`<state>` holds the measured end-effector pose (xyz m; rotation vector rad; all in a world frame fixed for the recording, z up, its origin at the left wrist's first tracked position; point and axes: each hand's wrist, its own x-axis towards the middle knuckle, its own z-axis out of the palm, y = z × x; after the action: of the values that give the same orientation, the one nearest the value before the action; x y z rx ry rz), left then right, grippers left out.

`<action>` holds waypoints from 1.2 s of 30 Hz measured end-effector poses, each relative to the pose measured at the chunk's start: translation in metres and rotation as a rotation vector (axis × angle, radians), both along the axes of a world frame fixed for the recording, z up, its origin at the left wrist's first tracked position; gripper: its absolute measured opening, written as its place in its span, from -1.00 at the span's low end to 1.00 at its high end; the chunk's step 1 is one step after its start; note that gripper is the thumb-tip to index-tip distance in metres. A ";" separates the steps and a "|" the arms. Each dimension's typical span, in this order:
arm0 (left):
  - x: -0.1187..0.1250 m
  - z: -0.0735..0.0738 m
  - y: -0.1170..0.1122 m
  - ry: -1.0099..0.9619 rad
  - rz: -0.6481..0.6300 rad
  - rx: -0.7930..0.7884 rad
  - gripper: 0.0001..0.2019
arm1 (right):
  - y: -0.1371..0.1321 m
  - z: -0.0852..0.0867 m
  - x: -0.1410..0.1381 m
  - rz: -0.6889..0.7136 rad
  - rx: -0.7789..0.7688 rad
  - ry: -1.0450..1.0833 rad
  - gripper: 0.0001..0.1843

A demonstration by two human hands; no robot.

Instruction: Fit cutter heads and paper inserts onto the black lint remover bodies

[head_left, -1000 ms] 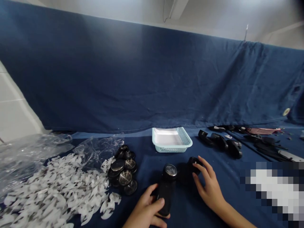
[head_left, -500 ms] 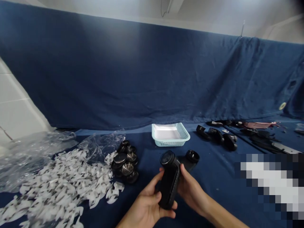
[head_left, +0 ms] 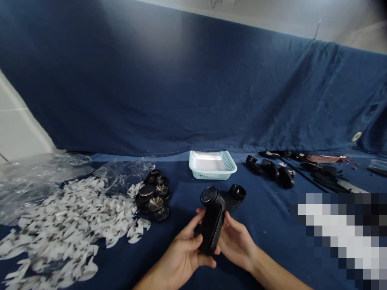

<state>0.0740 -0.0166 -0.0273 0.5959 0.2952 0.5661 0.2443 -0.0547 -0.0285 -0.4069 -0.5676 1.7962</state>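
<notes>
My left hand (head_left: 189,247) wraps round the handle of a black handheld device housing (head_left: 209,227), held tilted above the blue cloth. The housing has a round, dark disc at its upper end and a ribbed strip along its side. My right hand (head_left: 237,241) has its thumb against the housing's right edge, its fingers partly hidden behind. Just beyond is a black part with an open round end (head_left: 237,193); whether it joins the held housing cannot be made out. Left of my hands lies a pile of round black caps (head_left: 155,197), some with a mesh-like face.
A pale blue basket (head_left: 213,175) with a white lining stands at the back. Many white plastic pieces (head_left: 75,217) and clear plastic bags (head_left: 45,177) cover the left side. Black housings (head_left: 272,169), a pink part (head_left: 325,159) and cables lie right. A blue cloth (head_left: 181,88) hangs behind.
The view has tilted and shifted slightly, so the scene sits a little higher and further left. Both hands keep the same hold on the black housing.
</notes>
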 end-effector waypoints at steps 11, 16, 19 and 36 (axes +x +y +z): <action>0.002 -0.002 -0.001 0.058 -0.025 0.085 -0.36 | -0.003 0.000 0.002 0.044 -0.039 0.091 -0.46; 0.002 -0.002 0.001 0.117 -0.070 0.156 -0.30 | 0.000 0.000 0.006 0.066 -0.053 0.065 -0.41; 0.000 -0.003 0.001 0.240 -0.131 0.254 -0.20 | -0.001 0.000 0.007 0.045 -0.069 0.013 -0.39; 0.004 -0.002 -0.008 0.544 -0.099 0.582 0.02 | -0.002 0.001 0.010 0.033 -0.033 -0.132 -0.48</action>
<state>0.0775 -0.0247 -0.0289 1.3258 0.6169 0.3805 0.2541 -0.0567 -0.0277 -0.5444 -0.6411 1.8214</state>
